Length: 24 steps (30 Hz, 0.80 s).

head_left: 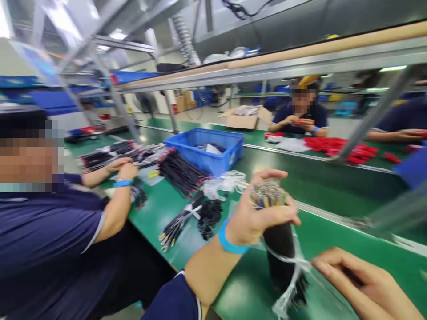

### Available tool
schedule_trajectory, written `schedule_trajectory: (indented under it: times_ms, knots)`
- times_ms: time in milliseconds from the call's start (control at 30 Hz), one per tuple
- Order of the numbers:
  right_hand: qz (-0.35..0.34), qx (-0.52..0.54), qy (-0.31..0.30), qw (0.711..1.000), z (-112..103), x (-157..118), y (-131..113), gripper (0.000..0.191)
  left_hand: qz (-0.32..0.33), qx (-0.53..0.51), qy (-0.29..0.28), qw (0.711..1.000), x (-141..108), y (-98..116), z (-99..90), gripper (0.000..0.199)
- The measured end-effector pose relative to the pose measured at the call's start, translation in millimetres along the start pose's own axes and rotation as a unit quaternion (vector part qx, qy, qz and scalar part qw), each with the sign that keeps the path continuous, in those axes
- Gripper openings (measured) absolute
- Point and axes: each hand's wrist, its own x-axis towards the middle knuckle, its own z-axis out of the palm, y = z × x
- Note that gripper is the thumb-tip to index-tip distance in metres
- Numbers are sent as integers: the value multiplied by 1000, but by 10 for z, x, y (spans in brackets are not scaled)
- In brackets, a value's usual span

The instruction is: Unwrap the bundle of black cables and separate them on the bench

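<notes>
Bundle of black wires (pixel 280 244), held upright near its top in the left hand (pixel 256 218). Yellow and blue wire ends (pixel 268 195) stick out above the grip, packed tight. Clear plastic film (pixel 288 278) hangs loosely around the lower bundle, a twisted strand reaching the right hand's (pixel 362 284) fingertips (pixel 315 266).

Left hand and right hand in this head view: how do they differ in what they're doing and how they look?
The left hand grips a bundle of black wires upright, while the right hand pinches a clear plastic strip looped around that bundle. The left hand wears a blue wristband; the right hand shows none in view. Both are bare and above the green bench.
</notes>
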Motion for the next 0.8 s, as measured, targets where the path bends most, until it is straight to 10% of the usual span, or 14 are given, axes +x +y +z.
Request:
schedule_trajectory:
  times_ms: [233, 500, 800]
  knots:
    - [-87, -184, 133, 970, -59, -347, -741, 27, -35, 62, -5, 997, -80, -173, 187, 59]
    - [2, -318, 363, 876, 124, -788, -445, 22, -121, 112, 70, 984, -135, -101, 445, 74]
    - [-28, -270, 328, 905, 546, -867, -579, 10, -88, 195, 0, 977, -363, -144, 590, 70]
